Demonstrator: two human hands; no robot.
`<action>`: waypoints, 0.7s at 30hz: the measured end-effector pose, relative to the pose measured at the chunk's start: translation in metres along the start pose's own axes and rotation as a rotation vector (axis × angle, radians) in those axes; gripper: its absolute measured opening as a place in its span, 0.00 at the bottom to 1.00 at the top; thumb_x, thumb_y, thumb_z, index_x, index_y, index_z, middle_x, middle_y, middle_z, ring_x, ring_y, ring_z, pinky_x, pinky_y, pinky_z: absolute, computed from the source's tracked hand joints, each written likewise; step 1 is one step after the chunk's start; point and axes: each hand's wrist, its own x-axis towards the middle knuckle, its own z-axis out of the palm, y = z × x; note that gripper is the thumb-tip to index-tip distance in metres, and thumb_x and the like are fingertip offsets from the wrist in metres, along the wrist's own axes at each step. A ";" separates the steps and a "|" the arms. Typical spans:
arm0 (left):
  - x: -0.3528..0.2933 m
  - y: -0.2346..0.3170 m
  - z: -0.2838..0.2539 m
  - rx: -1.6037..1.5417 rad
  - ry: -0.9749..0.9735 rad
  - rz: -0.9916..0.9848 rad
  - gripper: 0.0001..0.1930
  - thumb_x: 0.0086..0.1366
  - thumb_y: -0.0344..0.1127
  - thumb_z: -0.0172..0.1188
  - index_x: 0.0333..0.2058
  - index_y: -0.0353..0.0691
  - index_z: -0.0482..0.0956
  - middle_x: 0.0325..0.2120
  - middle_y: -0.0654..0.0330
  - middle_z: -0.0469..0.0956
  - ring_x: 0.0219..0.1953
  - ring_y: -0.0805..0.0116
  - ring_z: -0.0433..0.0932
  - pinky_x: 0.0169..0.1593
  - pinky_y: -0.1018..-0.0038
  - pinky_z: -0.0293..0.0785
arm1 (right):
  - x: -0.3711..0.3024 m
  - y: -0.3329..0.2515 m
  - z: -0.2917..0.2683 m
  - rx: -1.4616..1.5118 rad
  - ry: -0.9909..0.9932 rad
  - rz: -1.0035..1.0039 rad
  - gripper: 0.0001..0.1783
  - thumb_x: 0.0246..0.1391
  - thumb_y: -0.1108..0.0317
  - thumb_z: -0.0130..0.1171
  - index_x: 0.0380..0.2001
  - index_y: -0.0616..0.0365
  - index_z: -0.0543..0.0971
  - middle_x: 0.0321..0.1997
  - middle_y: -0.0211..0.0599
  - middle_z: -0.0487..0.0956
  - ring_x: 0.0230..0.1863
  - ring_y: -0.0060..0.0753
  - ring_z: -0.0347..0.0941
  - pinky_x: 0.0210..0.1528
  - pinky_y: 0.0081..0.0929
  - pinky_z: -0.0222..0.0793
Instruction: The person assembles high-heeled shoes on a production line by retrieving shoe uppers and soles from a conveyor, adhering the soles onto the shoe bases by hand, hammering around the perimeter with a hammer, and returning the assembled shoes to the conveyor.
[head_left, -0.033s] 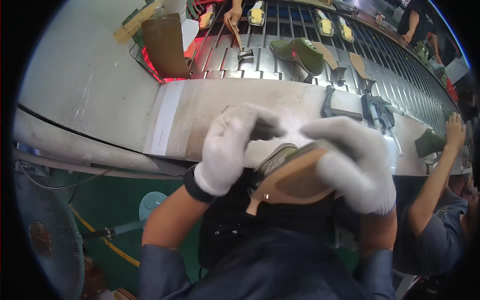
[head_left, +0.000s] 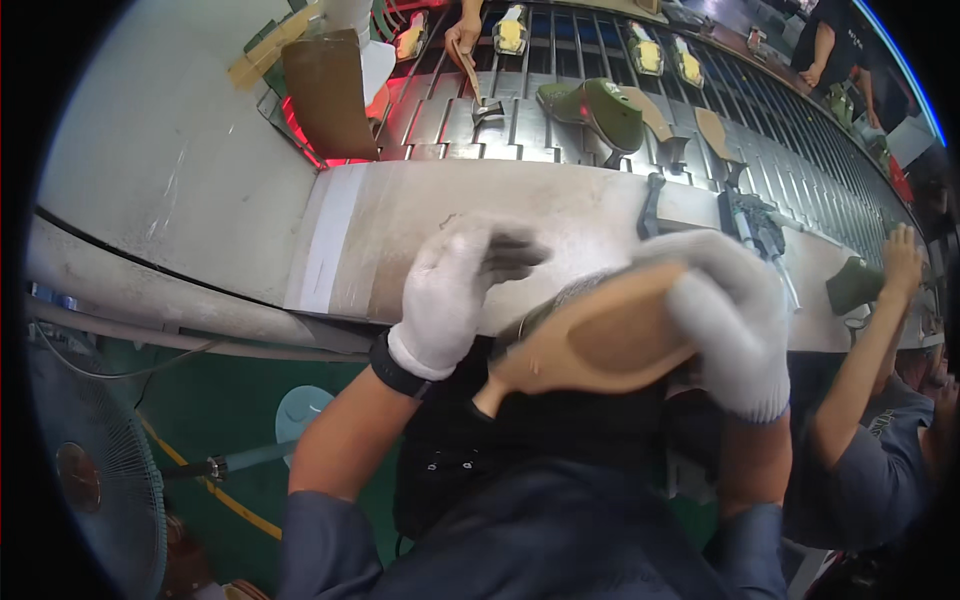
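Observation:
My right hand (head_left: 735, 320), in a white knit glove, is closed round the toe end of a heeled shoe (head_left: 610, 340). The shoe's tan sole faces up toward me, and its slim heel points to the lower left; its upper is mostly hidden behind the sole. My left hand (head_left: 450, 290), also gloved in white, is just left of the shoe and apart from it. Its fingers are bent and spread, with nothing between them. Beneath and beyond both hands lies the pale bench top (head_left: 480, 190).
Beyond the bench, a slatted metal conveyor (head_left: 480, 145) carries a green shoe (head_left: 600, 112), tan soles with heels (head_left: 712, 132) and yellow-and-clear pieces. A hammer (head_left: 652, 205) lies at the bench's far edge. Co-workers' hands (head_left: 466, 38) are at the back and right. A fan (head_left: 90, 480) stands at left.
The shoe has turned in my right hand, so more of its sole shows, and its heel has swung slightly left and up. My left hand's fingers have drawn back a little.

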 end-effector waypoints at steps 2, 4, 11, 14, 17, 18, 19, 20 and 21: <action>-0.008 -0.048 -0.030 -0.104 0.120 0.008 0.23 0.87 0.43 0.46 0.54 0.27 0.83 0.51 0.49 0.86 0.55 0.64 0.84 0.61 0.64 0.79 | -0.019 0.029 0.000 0.377 0.230 0.222 0.22 0.75 0.60 0.55 0.56 0.72 0.80 0.41 0.48 0.89 0.34 0.32 0.86 0.36 0.24 0.81; -0.016 -0.066 -0.008 0.033 0.330 0.216 0.22 0.85 0.40 0.46 0.52 0.27 0.84 0.48 0.52 0.87 0.52 0.64 0.84 0.60 0.65 0.78 | -0.046 0.062 0.012 0.670 0.296 0.326 0.22 0.80 0.60 0.50 0.56 0.73 0.78 0.44 0.52 0.88 0.35 0.35 0.87 0.35 0.26 0.85; 0.040 -0.008 -0.021 0.342 0.183 0.482 0.25 0.86 0.44 0.42 0.42 0.33 0.85 0.33 0.57 0.84 0.39 0.68 0.84 0.48 0.69 0.79 | -0.095 0.108 0.090 0.429 0.015 0.323 0.22 0.73 0.69 0.64 0.61 0.74 0.76 0.53 0.51 0.87 0.45 0.34 0.88 0.48 0.35 0.88; 0.047 -0.021 -0.023 0.495 -0.018 0.356 0.37 0.88 0.58 0.37 0.41 0.29 0.86 0.40 0.49 0.86 0.42 0.63 0.85 0.49 0.66 0.80 | -0.072 0.102 0.092 0.087 0.082 0.086 0.25 0.63 0.72 0.73 0.61 0.66 0.80 0.47 0.46 0.87 0.42 0.33 0.87 0.46 0.30 0.85; 0.049 -0.021 -0.008 0.700 -0.206 0.563 0.37 0.87 0.59 0.41 0.42 0.27 0.86 0.41 0.47 0.86 0.46 0.61 0.85 0.53 0.66 0.81 | -0.033 0.060 0.073 -0.197 0.064 -0.081 0.29 0.55 0.73 0.77 0.61 0.59 0.82 0.42 0.43 0.86 0.38 0.38 0.86 0.39 0.32 0.82; 0.048 -0.023 -0.001 0.665 -0.190 0.521 0.37 0.87 0.60 0.42 0.43 0.27 0.87 0.41 0.48 0.86 0.46 0.61 0.85 0.53 0.67 0.81 | -0.019 0.047 0.073 -0.150 0.122 -0.159 0.29 0.54 0.73 0.78 0.60 0.56 0.82 0.41 0.41 0.86 0.36 0.40 0.85 0.37 0.37 0.80; 0.050 -0.025 0.000 0.669 -0.190 0.518 0.37 0.87 0.60 0.42 0.43 0.27 0.87 0.41 0.48 0.86 0.46 0.61 0.85 0.53 0.67 0.81 | -0.007 0.049 0.071 -0.146 0.123 -0.159 0.29 0.54 0.73 0.78 0.60 0.56 0.82 0.41 0.41 0.86 0.36 0.40 0.85 0.37 0.37 0.80; 0.052 -0.026 -0.001 0.653 -0.194 0.484 0.38 0.87 0.60 0.41 0.43 0.28 0.87 0.41 0.48 0.86 0.45 0.61 0.86 0.53 0.67 0.81 | 0.003 0.052 0.069 -0.203 0.089 -0.259 0.29 0.53 0.73 0.78 0.60 0.55 0.82 0.40 0.41 0.85 0.35 0.42 0.84 0.37 0.37 0.80; 0.053 -0.025 -0.004 0.638 -0.194 0.448 0.38 0.87 0.61 0.41 0.43 0.28 0.87 0.41 0.48 0.86 0.45 0.61 0.86 0.53 0.67 0.81 | 0.013 0.054 0.069 -0.257 0.052 -0.361 0.30 0.52 0.73 0.78 0.59 0.55 0.83 0.38 0.41 0.84 0.33 0.44 0.83 0.37 0.38 0.80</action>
